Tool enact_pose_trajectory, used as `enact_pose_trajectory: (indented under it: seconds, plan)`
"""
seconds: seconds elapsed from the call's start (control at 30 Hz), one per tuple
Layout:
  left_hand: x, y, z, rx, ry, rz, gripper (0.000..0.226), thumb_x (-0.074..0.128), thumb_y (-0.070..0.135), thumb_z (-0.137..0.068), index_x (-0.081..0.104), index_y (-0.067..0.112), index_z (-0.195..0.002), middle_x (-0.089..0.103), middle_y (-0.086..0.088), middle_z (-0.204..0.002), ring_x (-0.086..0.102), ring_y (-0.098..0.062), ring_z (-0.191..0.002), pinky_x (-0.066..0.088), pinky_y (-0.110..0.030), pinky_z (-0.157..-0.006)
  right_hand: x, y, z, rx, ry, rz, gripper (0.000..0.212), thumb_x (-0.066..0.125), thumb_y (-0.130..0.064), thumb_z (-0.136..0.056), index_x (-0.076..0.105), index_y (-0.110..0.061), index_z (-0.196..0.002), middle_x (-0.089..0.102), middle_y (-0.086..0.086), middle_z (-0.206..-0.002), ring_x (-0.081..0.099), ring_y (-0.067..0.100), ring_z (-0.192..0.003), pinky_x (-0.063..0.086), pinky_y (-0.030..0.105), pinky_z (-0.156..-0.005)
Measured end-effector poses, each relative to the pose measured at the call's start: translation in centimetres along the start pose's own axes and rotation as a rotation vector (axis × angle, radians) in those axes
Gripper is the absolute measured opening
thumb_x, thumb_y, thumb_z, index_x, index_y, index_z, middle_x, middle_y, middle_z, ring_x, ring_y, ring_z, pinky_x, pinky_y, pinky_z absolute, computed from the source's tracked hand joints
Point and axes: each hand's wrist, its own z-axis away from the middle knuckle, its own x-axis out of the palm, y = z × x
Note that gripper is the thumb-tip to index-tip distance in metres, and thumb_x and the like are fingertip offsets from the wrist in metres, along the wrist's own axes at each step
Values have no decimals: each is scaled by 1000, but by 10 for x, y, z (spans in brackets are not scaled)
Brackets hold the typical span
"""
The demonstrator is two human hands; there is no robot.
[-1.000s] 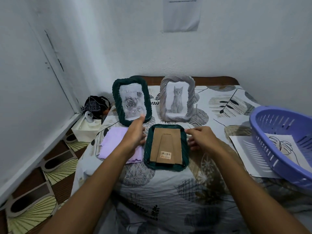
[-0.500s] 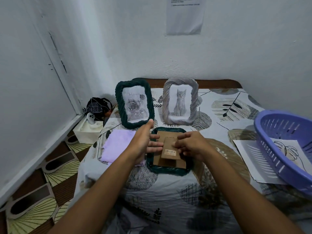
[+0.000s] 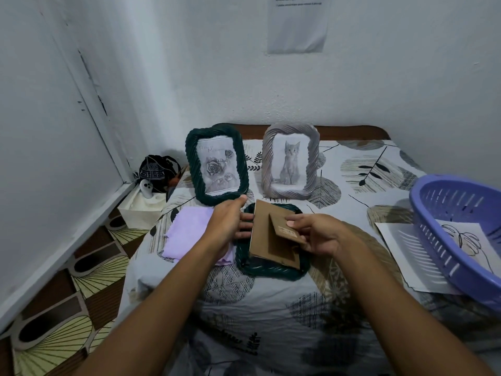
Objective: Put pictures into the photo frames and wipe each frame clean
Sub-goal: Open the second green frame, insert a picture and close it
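A dark green frame (image 3: 271, 270) lies face down on the bed in front of me. Its brown cardboard backing (image 3: 267, 240) is tilted up off the frame on its left side. My right hand (image 3: 317, 234) pinches the backing's stand flap (image 3: 287, 232). My left hand (image 3: 229, 222) has straight fingers touching the backing's left edge. Behind stand a dark green frame with a rose picture (image 3: 215, 166) and a grey frame with a cat picture (image 3: 290, 162). A lilac cloth (image 3: 187, 232) lies under my left wrist.
A purple plastic basket (image 3: 458, 237) at the right holds a leaf drawing (image 3: 466, 240) and sits on a sheet of paper (image 3: 406, 256). A white box (image 3: 141, 207) and a dark bag (image 3: 156, 169) stand on the floor at the left, by the wall.
My hands closed in on the face-down frame. The right hand took the stand flap and the backing has risen out of the frame, with the left fingers at its edge.
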Motion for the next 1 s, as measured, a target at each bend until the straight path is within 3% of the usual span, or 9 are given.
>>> enact_pose_trajectory:
  seconds: [0.1, 0.23, 0.47, 0.7, 0.9, 1.0]
  plan:
    - [-2, -1, -2, 85, 75, -24, 17, 52, 27, -97, 59, 13, -90, 65, -19, -90, 53, -22, -69, 40, -29, -55, 0, 0, 1, 4, -9, -20, 19, 55, 0, -89, 66, -14, -96, 57, 8, -83, 49, 10, -56, 39, 15, -36]
    - [0, 2, -2, 125, 64, 3, 14, 53, 24, -97, 58, 14, -88, 61, -18, -88, 57, -22, -66, 47, -29, -56, 1, 1, 0, 2, -14, -29, 18, 56, 1, -89, 66, -14, -95, 57, 8, -82, 51, 9, -52, 39, 14, -35]
    - [3, 3, -4, -61, -21, 45, 28, 49, 35, -97, 50, 12, -114, 60, -19, -100, 65, -34, -85, 55, -44, -78, -1, 2, 1, 23, -27, -125, 18, 53, 2, -90, 65, -11, -94, 56, 9, -85, 51, 10, -53, 41, 14, -34]
    - [6, -1, -5, -240, -180, 109, 24, 49, 30, -97, 54, 7, -93, 64, -12, -80, 62, -25, -68, 51, -36, -66, -4, 3, -1, 28, -22, -138, 17, 55, 0, -89, 66, -11, -94, 58, 9, -86, 49, 12, -63, 44, 15, -36]
    - [13, -7, -8, -243, -165, 132, 8, 51, 12, -97, 54, 10, -90, 63, -11, -84, 61, -23, -72, 53, -39, -69, 2, 2, 9, -147, 102, 91, 20, 74, -1, -75, 68, -2, -95, 64, 6, -66, 48, 8, -40, 37, 16, -36]
    - [11, -7, -9, -262, -171, 202, 12, 48, 8, -97, 54, 12, -88, 63, -12, -83, 61, -24, -74, 56, -38, -62, 6, 3, 16, -316, 232, 262, 35, 86, -12, -64, 67, -8, -93, 65, 3, -73, 53, 12, -54, 37, 21, -44]
